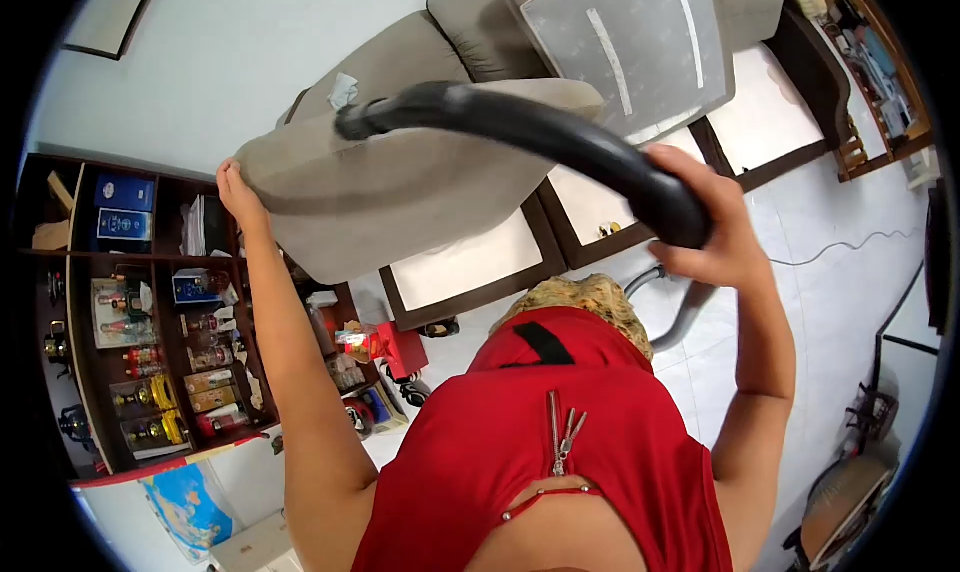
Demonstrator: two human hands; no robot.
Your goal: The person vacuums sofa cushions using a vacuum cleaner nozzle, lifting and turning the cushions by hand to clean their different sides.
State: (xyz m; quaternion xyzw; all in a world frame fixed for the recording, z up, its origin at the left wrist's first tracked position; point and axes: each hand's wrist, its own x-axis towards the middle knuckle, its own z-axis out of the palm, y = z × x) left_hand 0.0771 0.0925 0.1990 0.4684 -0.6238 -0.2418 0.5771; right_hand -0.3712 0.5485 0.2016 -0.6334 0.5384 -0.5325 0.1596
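My right hand (722, 222) is wrapped around the thick end of a black curved vacuum cleaner handle (540, 127). The tube arches to the left, and its narrow end lies over the upper side of a grey-brown sofa cushion (400, 192); whether it touches the fabric I cannot tell. At the cushion's left corner, my left hand (240, 197) grips the edge, with the cushion tilted up off the sofa base. Below my right hand a grey hose (690, 317) curves down. A crumpled white tissue (343, 90) rests on the cushion behind.
Another cushion (630, 47) leans upright against the sofa back, showing white strips. The sofa base (470, 262) has dark wooden frames with white panels. A dark shelf unit (170, 257) with bottles and boxes stands left. A cable (850, 244) crosses the tiled floor at right.
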